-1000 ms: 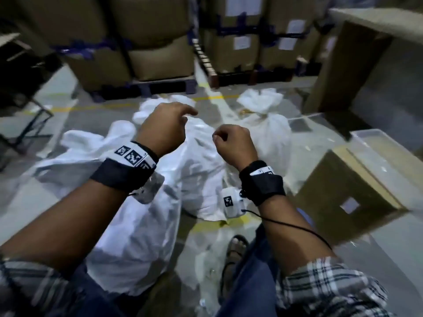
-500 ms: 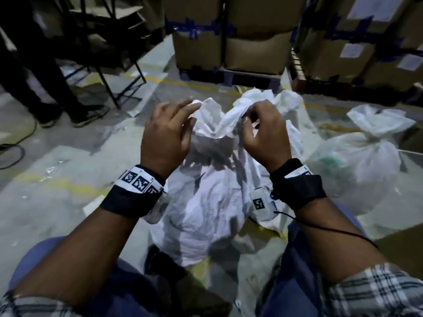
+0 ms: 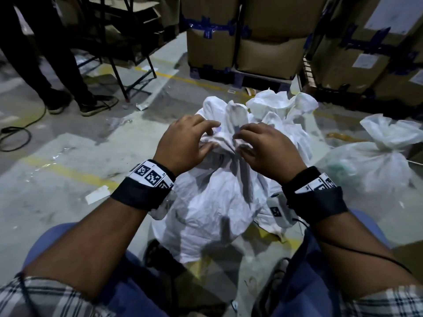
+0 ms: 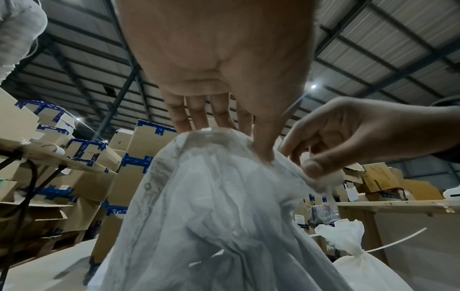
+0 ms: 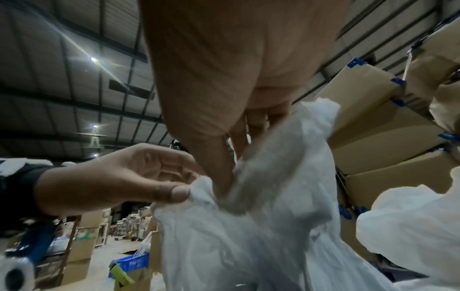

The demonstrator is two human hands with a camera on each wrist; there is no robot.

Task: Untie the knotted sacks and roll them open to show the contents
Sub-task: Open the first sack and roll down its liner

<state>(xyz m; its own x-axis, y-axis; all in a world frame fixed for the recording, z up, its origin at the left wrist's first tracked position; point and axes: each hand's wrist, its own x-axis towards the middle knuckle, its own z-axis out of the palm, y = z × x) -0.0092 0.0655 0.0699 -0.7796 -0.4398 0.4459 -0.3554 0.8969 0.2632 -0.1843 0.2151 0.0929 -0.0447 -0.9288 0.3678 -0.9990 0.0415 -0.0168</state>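
A white woven sack (image 3: pixel 212 202) stands on the floor between my knees, its neck tied in a knot (image 3: pixel 225 145) with the loose ears sticking up behind. My left hand (image 3: pixel 210 138) grips the left side of the knot, thumb and fingers pinching the fabric (image 5: pixel 196 195). My right hand (image 3: pixel 240 140) pinches a fold on the knot's right side (image 4: pixel 321 177). In the left wrist view my left hand (image 4: pixel 236 137) lies over the top of the bunched neck. The sack's contents are hidden.
A second tied white sack (image 3: pixel 281 106) sits just behind, a third (image 3: pixel 375 161) to the right. Taped cardboard boxes on pallets (image 3: pixel 251 42) line the back. A person's legs (image 3: pixel 57 76), a metal table frame (image 3: pixel 128 72) and a floor cable (image 3: pixel 16 133) are at left.
My view swung left onto this sack. Both hands came together on its neck, then slid down from the raised ears to the knot itself.
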